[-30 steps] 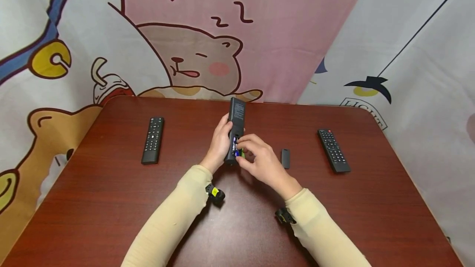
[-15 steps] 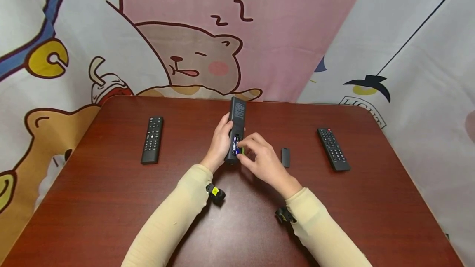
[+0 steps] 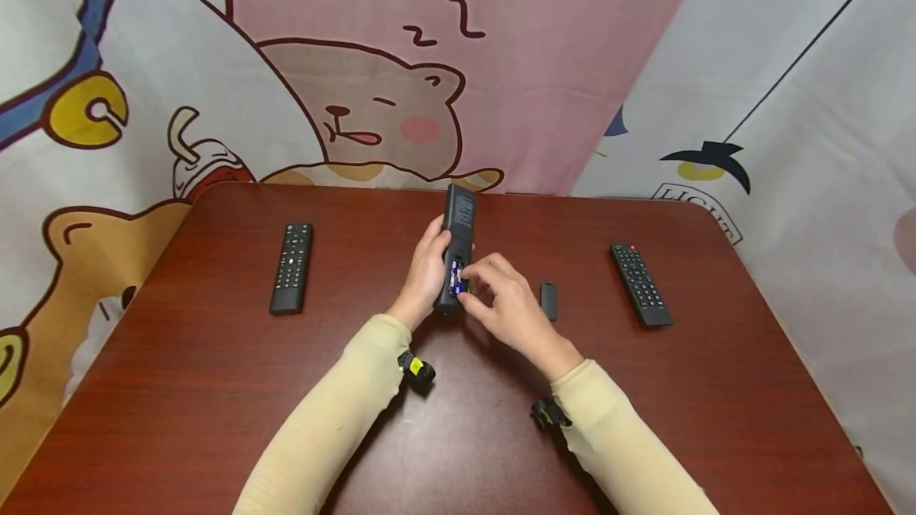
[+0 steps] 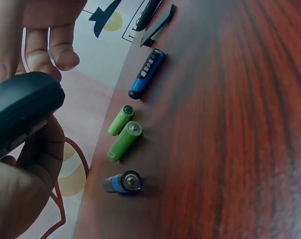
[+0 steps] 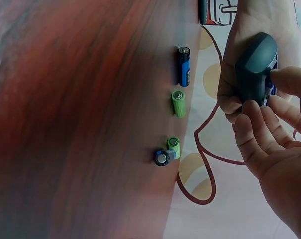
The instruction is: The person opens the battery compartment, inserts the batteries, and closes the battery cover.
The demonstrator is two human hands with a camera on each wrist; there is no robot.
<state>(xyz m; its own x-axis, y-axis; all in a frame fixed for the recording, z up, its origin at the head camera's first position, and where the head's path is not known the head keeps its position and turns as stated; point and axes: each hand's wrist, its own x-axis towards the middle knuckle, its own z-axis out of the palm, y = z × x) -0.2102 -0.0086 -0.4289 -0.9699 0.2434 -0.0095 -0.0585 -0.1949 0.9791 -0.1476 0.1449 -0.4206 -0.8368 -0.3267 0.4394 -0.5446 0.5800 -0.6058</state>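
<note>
My left hand (image 3: 424, 276) grips a black remote control (image 3: 459, 217) with its back turned up. The remote's battery compartment is uncovered, and blue batteries (image 3: 454, 276) show inside. At the compartment's right side, thumb and index finger of my right hand (image 3: 504, 300) pinch at the ends of a blue battery, mostly hidden by the fingertips. In the right wrist view, other fingers of that hand touch the remote (image 5: 254, 64) from below. Beneath the hands, green batteries (image 4: 125, 142) and blue-and-black batteries (image 4: 147, 73) lie or stand on the table.
Right of my right hand lies a small dark battery cover (image 3: 549, 301). One black remote (image 3: 291, 269) rests on the left of the brown table (image 3: 179, 388), another remote (image 3: 641, 286) on the right. A printed curtain (image 3: 544, 62) hangs behind the table's far edge.
My right fingertips have shifted slightly at the compartment, exposing more of the blue batteries. The green spot beside the remote is now covered. My left hand keeps its grip.
</note>
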